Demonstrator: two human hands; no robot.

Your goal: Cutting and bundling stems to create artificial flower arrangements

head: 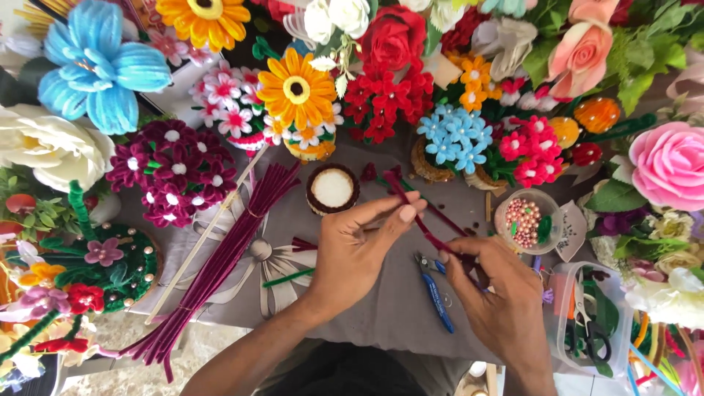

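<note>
Both hands pinch one dark red pipe cleaner [422, 220]: left hand [356, 253] grips its upper end, right hand [499, 301] its lower end. Blue-handled pliers [434, 290] lie between them. Bending too hard could kink the wire or knock the bead cup [526, 220] beyond the right hand.

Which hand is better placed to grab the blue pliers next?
Right, probably. The right hand lies directly beside the pliers, though it pinches the maroon stem's lower end. The left hand grips its upper part, farther off.
</note>
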